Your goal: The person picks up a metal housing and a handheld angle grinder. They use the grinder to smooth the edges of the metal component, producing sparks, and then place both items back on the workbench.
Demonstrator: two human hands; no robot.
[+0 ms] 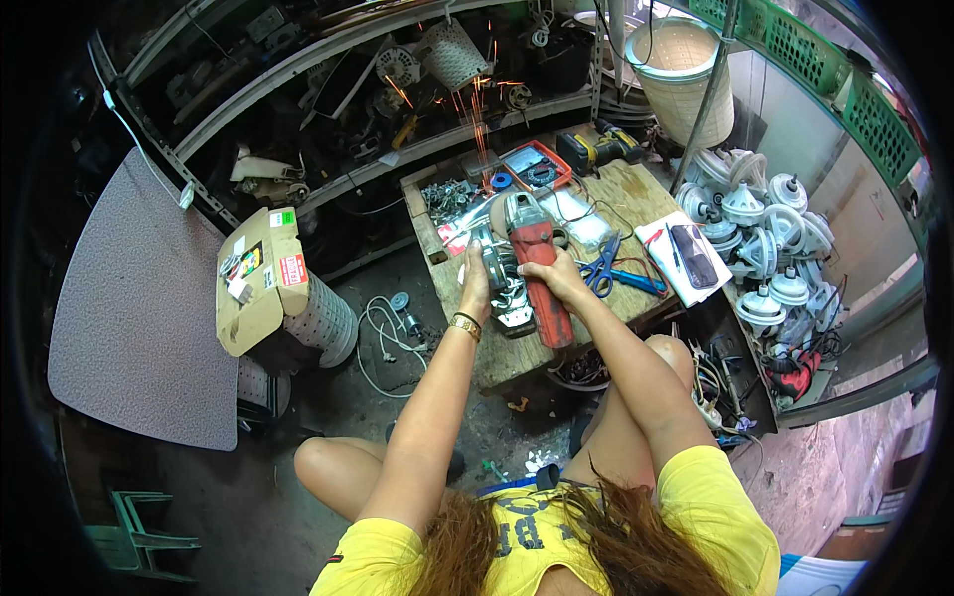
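Two bare hands were at work over the wooden table (636, 189), one on the tool and one on the piece. The right hand (558, 280) had its fingers clasped about the body of a red angle grinder (540, 273), whose head pointed away from the person. The left hand (477, 280) gripped a grey metal part (493, 260) just beside the grinder, above the near half of the table; its far fingers were hidden from view.

Orange sparks (478, 124) streamed up and away toward the shelving (388, 164), from which it was judged that the grinding was under way and the disc was biting. The exact point of contact was obscured behind the grinder head, so the depth of the cut could not be established. Neither a finished piece nor a separated fragment could be confirmed; in the inspector's judgement the grinding of this part remained incomplete, and the amount left could not be told.

Right of the grinder lay blue-handled scissors (600, 270), apart from both hands. A yellow and black drill (599, 148) and a red tray (542, 159) stood at the table's far side, with loose screws (447, 199) at its far left corner. None of these was being touched. Numerous white round-bodied units (760, 253) were heaped beyond the table's right side.
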